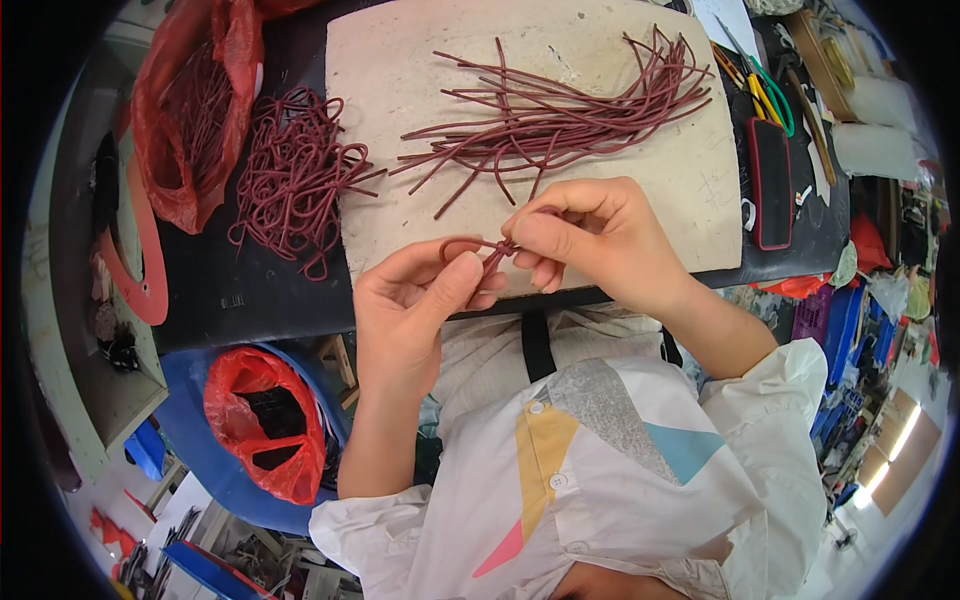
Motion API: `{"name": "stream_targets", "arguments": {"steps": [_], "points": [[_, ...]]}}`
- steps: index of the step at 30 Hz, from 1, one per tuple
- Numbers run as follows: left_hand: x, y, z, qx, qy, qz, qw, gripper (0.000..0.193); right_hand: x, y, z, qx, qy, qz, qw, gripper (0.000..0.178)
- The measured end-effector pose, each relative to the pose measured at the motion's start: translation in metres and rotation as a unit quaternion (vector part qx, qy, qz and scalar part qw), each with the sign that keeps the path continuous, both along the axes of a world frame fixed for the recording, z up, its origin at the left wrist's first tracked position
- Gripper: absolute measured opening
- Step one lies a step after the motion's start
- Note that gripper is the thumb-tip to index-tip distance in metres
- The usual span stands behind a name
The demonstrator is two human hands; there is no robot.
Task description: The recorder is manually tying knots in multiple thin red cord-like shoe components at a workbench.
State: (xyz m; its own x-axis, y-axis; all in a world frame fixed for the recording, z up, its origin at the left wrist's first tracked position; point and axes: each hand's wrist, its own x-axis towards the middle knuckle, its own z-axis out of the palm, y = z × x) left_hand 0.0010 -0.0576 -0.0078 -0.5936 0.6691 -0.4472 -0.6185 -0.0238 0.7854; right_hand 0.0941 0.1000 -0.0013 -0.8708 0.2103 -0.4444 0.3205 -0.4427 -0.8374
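Observation:
Between my two hands is a dark red cord (492, 254), looped and bunched into a small knot over the near edge of the pale board (380, 215). My left hand (425, 290) pinches the loop side between thumb and fingers. The thumb and fingertips of my right hand (585, 235) are closed on the cord at the knot; the strand ends there are partly hidden. Beyond my hands, a bundle of loose dark red cords (570, 115) lies across the board. To the left, a tangled heap of knotted cords (295, 180) rests on the black tabletop, spilling slightly onto the board.
A red plastic bag (165, 165) with more cords stands at the far left. Green-handled scissors (775, 105) and a black case with red edging (770, 185) lie right of the board. Below the table's left side, a blue tub (195, 400) holds another red bag (230, 400).

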Motion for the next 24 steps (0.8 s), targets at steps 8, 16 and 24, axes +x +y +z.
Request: {"name": "stream_targets", "arguments": {"steps": [8,16,24], "points": [[0.008,0.006,0.000,-0.004,0.053,0.056,0.997,0.012,-0.005,-0.010,0.002,0.011,0.075,-0.013,0.997,0.013],[0.014,0.012,-0.003,-0.009,0.081,0.106,0.991,0.012,-0.007,-0.012,0.000,0.034,0.069,-0.036,0.996,0.010],[-0.003,0.006,0.002,-0.008,-0.050,-0.005,0.999,0.023,-0.001,0.014,-0.004,0.010,0.014,-0.036,0.999,0.018]]}}
